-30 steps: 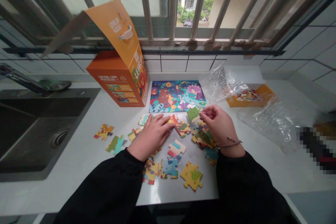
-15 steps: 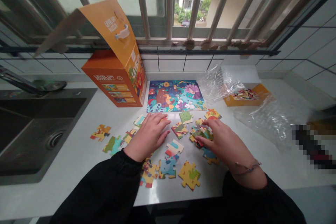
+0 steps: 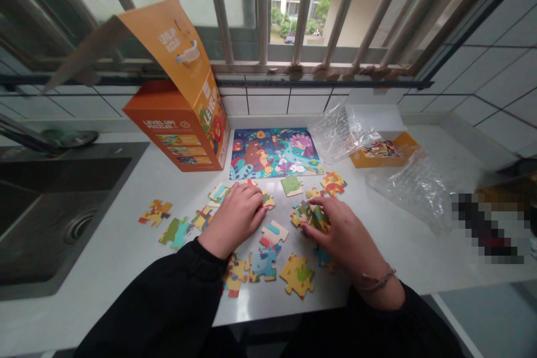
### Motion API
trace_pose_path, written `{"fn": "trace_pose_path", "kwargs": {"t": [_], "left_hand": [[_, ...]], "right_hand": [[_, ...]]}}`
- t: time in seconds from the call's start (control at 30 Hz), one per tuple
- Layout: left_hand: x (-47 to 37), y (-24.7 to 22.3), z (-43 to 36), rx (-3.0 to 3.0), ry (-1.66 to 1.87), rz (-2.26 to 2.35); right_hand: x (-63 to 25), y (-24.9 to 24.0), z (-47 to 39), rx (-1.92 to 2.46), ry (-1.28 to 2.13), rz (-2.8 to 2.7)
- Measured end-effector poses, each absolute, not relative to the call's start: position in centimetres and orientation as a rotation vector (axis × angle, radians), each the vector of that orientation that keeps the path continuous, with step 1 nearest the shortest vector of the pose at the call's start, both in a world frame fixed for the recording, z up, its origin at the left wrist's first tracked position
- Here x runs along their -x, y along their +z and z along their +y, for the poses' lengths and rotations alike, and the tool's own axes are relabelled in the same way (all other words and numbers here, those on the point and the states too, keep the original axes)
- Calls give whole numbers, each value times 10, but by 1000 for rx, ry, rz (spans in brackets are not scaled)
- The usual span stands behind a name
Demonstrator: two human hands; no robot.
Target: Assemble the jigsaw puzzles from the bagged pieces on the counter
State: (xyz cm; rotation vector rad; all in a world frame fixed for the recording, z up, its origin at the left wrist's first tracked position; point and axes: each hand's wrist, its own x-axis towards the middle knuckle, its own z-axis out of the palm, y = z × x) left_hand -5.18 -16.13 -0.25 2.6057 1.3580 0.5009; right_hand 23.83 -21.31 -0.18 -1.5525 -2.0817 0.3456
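My left hand (image 3: pixel 237 215) rests over puzzle pieces on the counter, its fingers loosely bent and the thumb apart. A piece (image 3: pixel 267 199) shows by its fingertips. My right hand (image 3: pixel 335 226) has thumb and fingers closed around a green patterned puzzle piece (image 3: pixel 312 216), above other pieces. Between the hands lies a white-and-blue piece (image 3: pixel 274 231). Nearer me are a blue piece (image 3: pixel 263 265) and a yellow piece with a green figure (image 3: pixel 297 275). A green piece (image 3: pixel 291 185) and an orange piece (image 3: pixel 334 183) lie farther back. My hands partly cover several pieces.
A puzzle picture (image 3: pixel 274 152) lies at the back, beside an orange open-flapped box (image 3: pixel 178 128). Clear plastic wrap (image 3: pixel 413 190) and a small yellow box (image 3: pixel 400 148) are at right. A sink (image 3: pixel 67 218) is at left; window bars (image 3: pixel 262 11) stand behind.
My right hand has moved left and its fingers have closed in on a piece. The piece with the red stripe between my hands no longer lies there. The view has shifted slightly.
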Motion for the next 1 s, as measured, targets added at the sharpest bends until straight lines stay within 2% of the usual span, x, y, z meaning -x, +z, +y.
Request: {"fn": "trace_pose_path", "kwargs": {"t": [0.13,0.23,0.4,0.57,0.67,1.0], "left_hand": [[51,-4,-162,-2599,513,1280],[50,-3,-163,-2592,506,1217],[51,-4,-162,-2571,514,1236],[53,-7,-161,-2589,525,1283],[53,-6,-162,-2597,525,1307],[61,4,-168,-2559,451,1202]], "right_hand": [[-279,-4,-213,1853,61,-1967],[-309,-14,-213,2021,3,-1971],[-302,-17,-218,1986,-72,-1979],[-247,-4,-226,1715,148,-2131],[-224,-5,-231,1698,234,-2200],[-212,1,-227,1592,295,-2081]]}}
